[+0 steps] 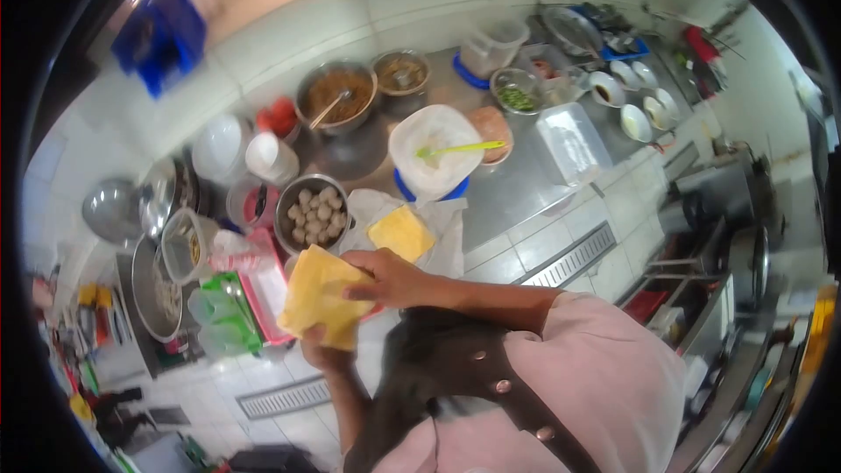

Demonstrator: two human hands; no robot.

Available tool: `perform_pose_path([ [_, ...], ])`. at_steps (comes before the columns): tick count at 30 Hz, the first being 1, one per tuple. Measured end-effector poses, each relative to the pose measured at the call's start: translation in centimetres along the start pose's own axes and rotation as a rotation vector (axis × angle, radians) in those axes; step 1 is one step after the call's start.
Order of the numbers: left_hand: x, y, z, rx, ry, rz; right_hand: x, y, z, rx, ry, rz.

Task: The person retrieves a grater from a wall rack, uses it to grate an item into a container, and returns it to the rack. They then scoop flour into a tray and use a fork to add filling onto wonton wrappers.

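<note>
A stack of yellow square wrappers, like wonton skins, is held up in front of my body. My right hand grips its near right side, thumb on top. Below, my left hand holds the lower edge, its fingers partly hidden and blurred. Another yellow wrapper stack lies on white paper just beyond my right hand. Behind the held stack are a metal pot of meatballs and a pink tray, partly covered by the wrappers.
On the steel counter stand a white tub with a green spatula, bowls of brown filling, a clear lidded box and several small sauce bowls. Left are green containers and a metal basin.
</note>
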State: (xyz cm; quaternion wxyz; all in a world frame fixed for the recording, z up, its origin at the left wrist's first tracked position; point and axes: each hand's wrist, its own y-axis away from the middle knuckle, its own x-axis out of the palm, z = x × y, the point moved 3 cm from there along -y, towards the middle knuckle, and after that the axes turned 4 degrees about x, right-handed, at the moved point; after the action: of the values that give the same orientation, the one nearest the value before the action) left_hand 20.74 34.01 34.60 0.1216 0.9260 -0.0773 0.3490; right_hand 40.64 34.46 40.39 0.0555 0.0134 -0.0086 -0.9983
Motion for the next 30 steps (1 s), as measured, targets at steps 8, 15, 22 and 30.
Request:
perform_pose_path([
  [8, 1.6, -2.4, 4.0, 0.024, 0.471, 0.124, -0.3, 2.3, 2.2, 0.028, -0.289, -0.196],
  [15, 9.0, -1.7, 6.8, -0.065, 0.057, 0.019, -11.6, 5.3, 2.3, 0.033, 0.429, 0.13],
  [22, 18.3, -5.5, 12.4, -0.095, 0.539, 0.241, -49.9, 9.1, -7.4, 0.266, 0.835, -1.027],
  [30, 28.2, -7.4, 17.0, -0.027, 0.446, 0.185, -63.5, 8.5, -13.7, 0.228, 0.924, -0.989],
])
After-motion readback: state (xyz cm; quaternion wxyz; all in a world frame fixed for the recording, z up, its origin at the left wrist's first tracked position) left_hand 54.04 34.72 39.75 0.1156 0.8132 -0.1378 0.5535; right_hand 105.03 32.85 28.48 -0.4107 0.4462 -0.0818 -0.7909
